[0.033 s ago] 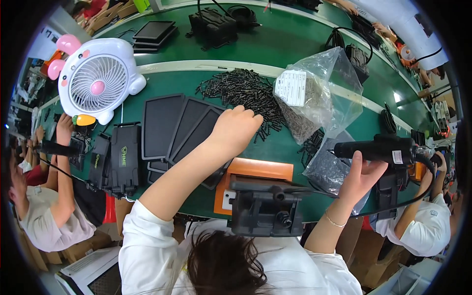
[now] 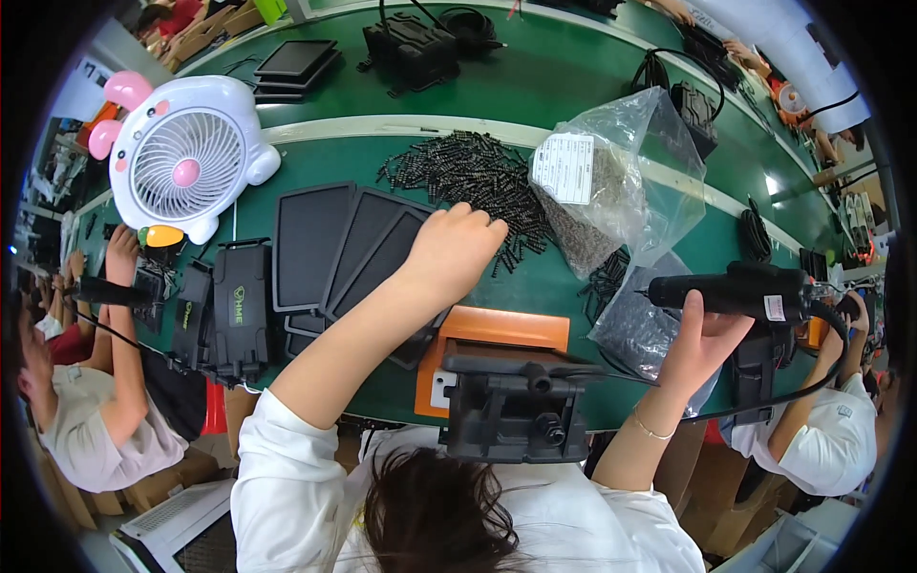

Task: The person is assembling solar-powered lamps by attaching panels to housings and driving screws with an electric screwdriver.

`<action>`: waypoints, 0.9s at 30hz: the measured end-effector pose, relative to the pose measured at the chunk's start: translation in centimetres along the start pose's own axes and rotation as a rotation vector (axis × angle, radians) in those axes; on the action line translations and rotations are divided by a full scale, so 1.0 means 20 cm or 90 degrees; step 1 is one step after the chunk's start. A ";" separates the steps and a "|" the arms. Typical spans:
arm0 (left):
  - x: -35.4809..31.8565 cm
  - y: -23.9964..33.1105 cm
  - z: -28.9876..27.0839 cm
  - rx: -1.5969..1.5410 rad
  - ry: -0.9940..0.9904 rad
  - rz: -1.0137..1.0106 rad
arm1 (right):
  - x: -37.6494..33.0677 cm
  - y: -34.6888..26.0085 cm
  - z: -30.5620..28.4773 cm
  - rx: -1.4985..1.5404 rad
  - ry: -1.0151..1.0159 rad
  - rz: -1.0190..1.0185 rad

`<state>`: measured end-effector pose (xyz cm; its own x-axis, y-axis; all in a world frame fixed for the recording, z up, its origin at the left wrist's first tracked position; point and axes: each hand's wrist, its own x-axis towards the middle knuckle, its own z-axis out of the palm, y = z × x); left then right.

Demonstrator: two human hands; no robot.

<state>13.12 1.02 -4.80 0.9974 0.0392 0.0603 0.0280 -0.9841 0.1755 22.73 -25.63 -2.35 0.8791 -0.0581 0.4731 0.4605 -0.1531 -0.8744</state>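
Observation:
My left hand [image 2: 454, 250] reaches forward to the near edge of a heap of black screws [image 2: 468, 172], its fingers curled down. Whatever those fingers hold, if anything, is hidden beneath the hand. In my right hand [image 2: 707, 349] lies a black electric screwdriver [image 2: 726, 289], held level with its tip toward the left and a thick cable at its rear end. Between my forearms, close to my body, a black plastic housing [image 2: 521, 411] rests against an orange fixture [image 2: 506, 327]. Flat black panels [image 2: 313, 244] overlap one another to the left of my left hand.
A clear plastic bag [image 2: 626, 181] with a white label holds small dark parts right of the screws. A rabbit-shaped fan [image 2: 186, 158] and black cases [image 2: 239, 310] stand at left. Behind a pale rail are another housing [image 2: 411, 53] and stacked panels [image 2: 294, 62]. Co-workers sit on both sides.

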 end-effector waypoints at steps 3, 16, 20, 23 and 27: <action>-0.05 0.01 -0.05 -0.067 0.104 -0.014 | 0.01 0.01 0.01 0.030 -0.028 -0.004; -0.70 0.37 -0.01 -0.607 0.213 0.014 | 0.06 -0.13 0.03 0.279 0.055 -0.133; -0.57 0.40 -0.02 -0.614 0.390 0.107 | 0.13 -0.33 -0.05 0.401 -0.009 -0.220; -0.52 0.40 -0.15 -0.652 0.456 0.239 | 0.18 -0.54 -0.14 0.541 -0.042 -0.208; -0.58 0.49 -0.34 -0.422 0.449 0.163 | 0.20 -0.82 -0.26 0.870 -0.163 -0.199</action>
<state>1.38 -7.89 2.85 0.6946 0.1456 0.7045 -0.4390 -0.6901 0.5754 17.98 -28.56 14.42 0.6509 0.0004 0.7592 0.2616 0.9386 -0.2248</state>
